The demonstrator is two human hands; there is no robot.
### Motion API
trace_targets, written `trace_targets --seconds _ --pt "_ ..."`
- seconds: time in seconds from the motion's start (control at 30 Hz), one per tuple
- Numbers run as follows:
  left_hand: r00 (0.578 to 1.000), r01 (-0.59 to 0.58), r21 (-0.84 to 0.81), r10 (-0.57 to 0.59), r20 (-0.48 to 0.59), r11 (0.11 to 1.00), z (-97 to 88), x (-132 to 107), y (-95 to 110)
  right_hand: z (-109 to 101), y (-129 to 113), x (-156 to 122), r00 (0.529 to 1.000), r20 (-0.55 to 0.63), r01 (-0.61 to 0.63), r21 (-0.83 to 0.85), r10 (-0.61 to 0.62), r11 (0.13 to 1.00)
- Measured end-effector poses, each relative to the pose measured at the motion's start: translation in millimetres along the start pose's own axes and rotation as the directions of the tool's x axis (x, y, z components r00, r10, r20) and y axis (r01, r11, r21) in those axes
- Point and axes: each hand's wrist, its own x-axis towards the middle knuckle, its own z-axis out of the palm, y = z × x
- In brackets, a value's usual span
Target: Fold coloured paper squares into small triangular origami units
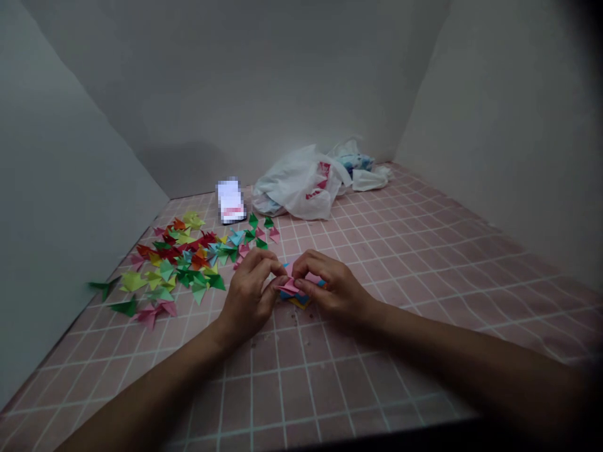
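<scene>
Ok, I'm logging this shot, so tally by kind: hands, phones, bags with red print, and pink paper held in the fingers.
Left hand and right hand: 2
Phone: 1
Bag with red print: 1
Pink paper held: 1
Total: 5

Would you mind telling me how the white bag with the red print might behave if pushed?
The white bag would probably crumple, since its skin looks thin and wrinkled. It seems unlikely to roll, as it lies slumped on the gridded surface. Its weight is hard to judge, because its contents are mostly hidden.
</scene>
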Motion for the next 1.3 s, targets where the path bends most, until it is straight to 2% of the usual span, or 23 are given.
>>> trace_targets --seconds 0.13,0.23,0.4,0.5,0.6,0.67,0.83,0.9,1.0,1.07,1.1,1.17,1.23,1.3 --pt "0.997 0.047 -0.093 -0.042 0.058 0.995 -1.9 2.8 0.1 -0.8 -2.4 0.1 1.0 0.017 0.024 -0.037 -0.023 0.999" --pt "0.986 0.136 -0.208 -0.111 0.128 0.969 -4.2 4.5 0.3 -1.9 -3.1 0.6 0.999 0.035 0.021 -0.041 -0.019 0.999" --pt "0.931 0.356 -0.435 -0.271 0.246 0.827 -5.4 4.9 0.7 -3.7 -2.8 2.2 0.998 0.055 0.023 0.0 -0.023 1.0" --pt "0.898 0.44 -0.535 -0.335 0.287 0.722 -4.2 5.4 0.0 -4.5 -2.0 2.3 0.998 0.062 -0.002 0.023 0.0 1.0" --pt "0.869 0.495 -0.566 -0.383 0.313 0.66 -4.6 7.1 -0.8 -4.2 -0.9 1.6 0.998 0.069 -0.015 0.027 0.013 1.0" --pt "0.858 0.514 -0.541 -0.388 0.337 0.666 -6.1 8.3 -0.7 -3.3 -0.3 1.1 0.997 0.073 -0.01 0.028 0.007 1.0" --pt "0.882 0.467 -0.443 -0.362 0.303 0.766 -8.4 9.1 2.1 -1.7 0.9 1.3 0.995 0.092 0.036 0.003 -0.036 0.999" --pt "0.883 0.469 -0.464 -0.381 0.274 0.752 -7.8 8.8 3.0 -2.0 1.5 1.3 0.995 0.083 0.055 -0.011 -0.054 0.998" --pt "0.869 0.493 -0.545 -0.411 0.274 0.679 -6.1 8.4 3.2 -2.6 2.0 0.8 0.997 0.028 0.079 -0.044 -0.077 0.996" --pt "0.875 0.483 -0.555 -0.395 0.28 0.677 -4.9 7.8 3.1 -2.9 1.3 0.6 0.995 -0.023 0.094 -0.073 -0.096 0.993" --pt "0.89 0.456 -0.539 -0.375 0.259 0.709 -4.3 7.3 3.1 -3.0 0.6 0.5 0.994 -0.044 0.099 -0.087 -0.103 0.991" --pt "0.94 0.339 -0.449 -0.308 0.144 0.827 -3.6 5.6 3.4 -3.3 -1.2 0.5 0.991 -0.087 0.096 -0.109 -0.106 0.989" --pt "0.984 0.162 -0.278 -0.177 -0.029 0.947 -3.2 2.8 3.6 -3.4 -3.4 0.4 0.984 -0.159 0.058 -0.121 -0.078 0.991" --pt "0.988 -0.009 -0.073 -0.003 -0.152 0.997 -2.9 -0.7 3.1 -3.0 -5.4 0.1 0.977 -0.214 -0.017 -0.105 -0.006 0.994"
